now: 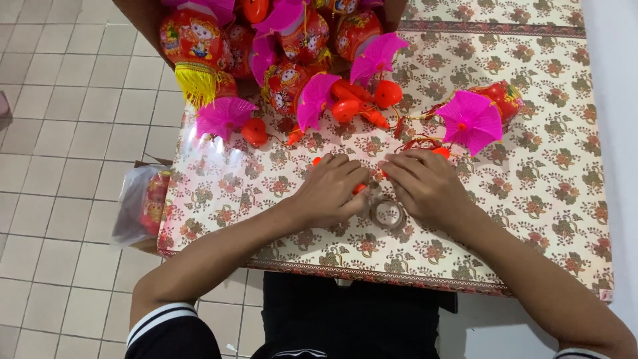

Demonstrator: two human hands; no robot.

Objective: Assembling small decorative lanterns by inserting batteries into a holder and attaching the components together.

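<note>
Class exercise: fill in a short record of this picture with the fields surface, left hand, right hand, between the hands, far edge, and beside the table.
surface: table under a flowered cloth
left hand: left hand closed over a small orange piece, palm down
right hand: right hand palm down beside it; what it holds is hidden
between the hands: roll of clear tape on the cloth
far edge: red lanterns with pink paper fans
beside the table: plastic bag on the tiled floor
</note>
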